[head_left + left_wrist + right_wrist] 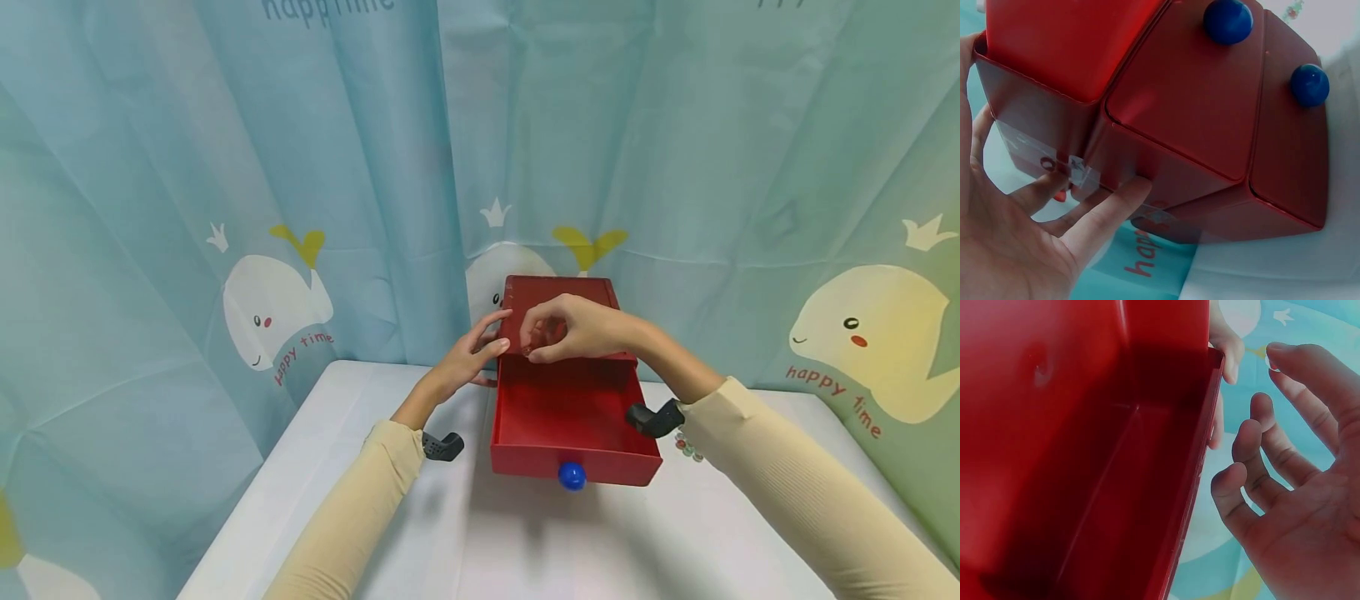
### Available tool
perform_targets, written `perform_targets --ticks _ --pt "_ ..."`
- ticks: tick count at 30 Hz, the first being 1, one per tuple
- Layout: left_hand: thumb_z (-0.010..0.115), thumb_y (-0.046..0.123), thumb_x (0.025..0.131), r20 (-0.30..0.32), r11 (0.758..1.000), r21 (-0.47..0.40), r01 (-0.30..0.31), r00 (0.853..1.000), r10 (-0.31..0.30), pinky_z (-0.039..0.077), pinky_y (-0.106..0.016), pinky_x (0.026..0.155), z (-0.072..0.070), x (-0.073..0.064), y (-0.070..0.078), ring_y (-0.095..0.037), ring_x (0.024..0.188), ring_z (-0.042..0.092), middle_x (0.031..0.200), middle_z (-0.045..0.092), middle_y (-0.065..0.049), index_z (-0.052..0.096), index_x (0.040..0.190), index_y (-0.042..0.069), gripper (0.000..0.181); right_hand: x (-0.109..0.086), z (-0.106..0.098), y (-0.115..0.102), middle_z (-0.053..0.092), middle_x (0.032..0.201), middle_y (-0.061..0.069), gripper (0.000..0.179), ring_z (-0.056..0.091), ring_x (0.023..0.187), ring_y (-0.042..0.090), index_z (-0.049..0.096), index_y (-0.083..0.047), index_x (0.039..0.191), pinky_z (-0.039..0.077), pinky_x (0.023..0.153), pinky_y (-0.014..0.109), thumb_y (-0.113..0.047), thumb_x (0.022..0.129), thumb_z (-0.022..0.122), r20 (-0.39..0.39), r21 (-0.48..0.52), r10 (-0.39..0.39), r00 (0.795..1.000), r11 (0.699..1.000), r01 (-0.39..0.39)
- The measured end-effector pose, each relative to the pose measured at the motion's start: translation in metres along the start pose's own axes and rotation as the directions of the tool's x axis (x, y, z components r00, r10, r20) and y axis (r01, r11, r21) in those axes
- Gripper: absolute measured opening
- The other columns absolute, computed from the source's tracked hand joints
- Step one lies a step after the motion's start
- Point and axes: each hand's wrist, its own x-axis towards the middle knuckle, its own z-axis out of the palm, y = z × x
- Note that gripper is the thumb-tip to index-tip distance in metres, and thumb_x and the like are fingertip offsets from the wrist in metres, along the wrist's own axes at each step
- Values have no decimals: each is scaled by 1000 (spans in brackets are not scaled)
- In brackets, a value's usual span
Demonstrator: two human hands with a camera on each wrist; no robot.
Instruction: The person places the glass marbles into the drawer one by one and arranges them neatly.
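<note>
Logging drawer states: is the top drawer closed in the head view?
No, the top drawer is pulled out, with its inside in view.

Just beside the rim of a red drawer (1104, 506) and apart from it, the right hand (1304, 506) pinches a small clear thing (1270, 364), too small to make out, its other fingers loosely bent. Fingers of the left hand (1229, 353) show at the drawer's far edge. Behind the drawer, a pale blue cloth (1332, 328) bears a white crown (1283, 317).
</note>
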Motion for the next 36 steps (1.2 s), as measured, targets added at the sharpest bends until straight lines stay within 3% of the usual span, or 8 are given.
perform_targets --ticks 20,36 --pt "56 40 101 -8 1000 10 13 1000 -13 58 -57 87 1 0 0 -36 141 43 163 33 -12 34 157 41 60 -1 1 1 70 91 -3 18 66 85 20 73 -18 105 60 78 40 -23 89 81 0 20 28 1000 999 -28" --pt "55 38 101 -4 1000 22 3 1000 -3 58 -57 87 1 0 0 -37 142 42 162 34 -13 33 158 41 62 -9 -6 1 69 95 -5 29 66 89 17 72 -17 116 59 80 38 -25 89 81 -45 -47 16 999 999 -18"
